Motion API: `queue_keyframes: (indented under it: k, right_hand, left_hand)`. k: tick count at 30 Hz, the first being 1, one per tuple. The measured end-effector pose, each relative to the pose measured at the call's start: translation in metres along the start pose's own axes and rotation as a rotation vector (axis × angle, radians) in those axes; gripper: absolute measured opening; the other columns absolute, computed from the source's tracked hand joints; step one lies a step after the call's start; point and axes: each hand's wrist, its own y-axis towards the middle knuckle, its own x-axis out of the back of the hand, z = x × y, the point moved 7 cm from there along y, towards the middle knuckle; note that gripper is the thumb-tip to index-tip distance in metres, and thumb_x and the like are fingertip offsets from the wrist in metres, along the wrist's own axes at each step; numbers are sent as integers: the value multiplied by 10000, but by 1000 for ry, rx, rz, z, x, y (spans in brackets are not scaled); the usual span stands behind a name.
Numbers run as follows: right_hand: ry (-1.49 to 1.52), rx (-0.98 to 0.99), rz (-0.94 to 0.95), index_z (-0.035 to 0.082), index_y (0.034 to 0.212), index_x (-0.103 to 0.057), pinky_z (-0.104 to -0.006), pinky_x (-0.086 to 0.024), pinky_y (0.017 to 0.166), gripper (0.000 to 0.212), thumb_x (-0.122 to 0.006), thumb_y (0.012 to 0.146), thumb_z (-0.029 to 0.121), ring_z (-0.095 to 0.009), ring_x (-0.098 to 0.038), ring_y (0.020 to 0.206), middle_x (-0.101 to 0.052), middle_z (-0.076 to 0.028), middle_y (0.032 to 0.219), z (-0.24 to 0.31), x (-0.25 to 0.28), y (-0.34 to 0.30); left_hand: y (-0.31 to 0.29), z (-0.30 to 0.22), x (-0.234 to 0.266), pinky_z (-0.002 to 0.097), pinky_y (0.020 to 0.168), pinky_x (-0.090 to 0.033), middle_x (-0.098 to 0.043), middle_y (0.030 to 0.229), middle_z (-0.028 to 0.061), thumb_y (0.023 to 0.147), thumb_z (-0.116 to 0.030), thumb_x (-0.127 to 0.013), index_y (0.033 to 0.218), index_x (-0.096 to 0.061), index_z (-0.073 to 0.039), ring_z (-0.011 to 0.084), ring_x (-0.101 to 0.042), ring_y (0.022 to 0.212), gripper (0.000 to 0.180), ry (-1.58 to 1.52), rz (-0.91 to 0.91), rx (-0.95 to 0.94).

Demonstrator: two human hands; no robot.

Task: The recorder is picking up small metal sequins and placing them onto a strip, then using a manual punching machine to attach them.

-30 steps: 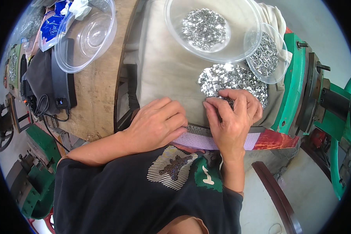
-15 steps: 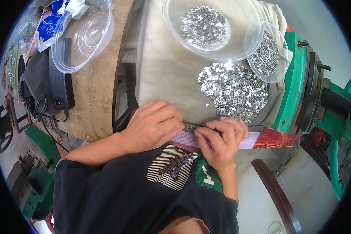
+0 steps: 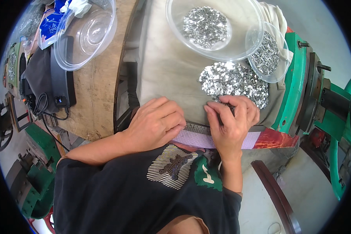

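My left hand [image 3: 156,123] is closed at the near edge of the cloth-covered surface, fingertips pressed together beside a dark narrow strip [image 3: 199,128]. Whatever it grips is hidden by the fingers. At the near side of a loose pile of small shiny metal pieces [image 3: 232,80], my right hand [image 3: 234,121] is bent, with thumb and forefinger tips close together. Its other fingers curl over the pile's near edge, and anything pinched there is too small to make out. A purple checked cloth band [image 3: 199,140] runs below the strip, between the hands and my body.
A large clear bowl [image 3: 175,33] with flat metal pieces stands beyond the pile. Beside it, a smaller clear bowl [image 3: 282,74] holds thin metal pins. Green machinery [image 3: 292,78] borders the right. An empty clear tub [image 3: 72,64] and a black power box [image 3: 61,84] sit on the wooden table [image 3: 95,91].
My right hand has moved away from the strip, up and to the right, onto the pile's near edge. The left hand has hardly moved and stays closed.
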Motion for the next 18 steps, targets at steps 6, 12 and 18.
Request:
queue_keyframes:
  k: [6,12,18]
  right_hand:
    - [-23,-43,42,171,855,-751,-435,-294,994,169,-839,712,189,-248,-544,1087,-636,32,1025,-1,1,5]
    - [38,-6,32,173,809,-724,-440,-304,1000,181,-850,681,192,-244,-546,1083,-644,38,1026,-1,1,-5]
    - [153,-9,1,193,780,-717,-427,-351,965,199,-866,648,195,-231,-567,1047,-657,51,985,4,10,-34]
  left_hand:
    - [2,-2,0,374,752,-473,-612,910,35,720,-88,-781,857,-658,-83,255,-585,842,184,12,38,-3]
    - [6,-6,-4,365,741,-457,-619,931,33,713,-146,-810,897,-682,-97,246,-587,842,229,68,45,-33]
    - [8,-10,-13,365,745,-434,-583,926,27,804,-170,-734,888,-648,-98,231,-565,861,140,79,63,-97]
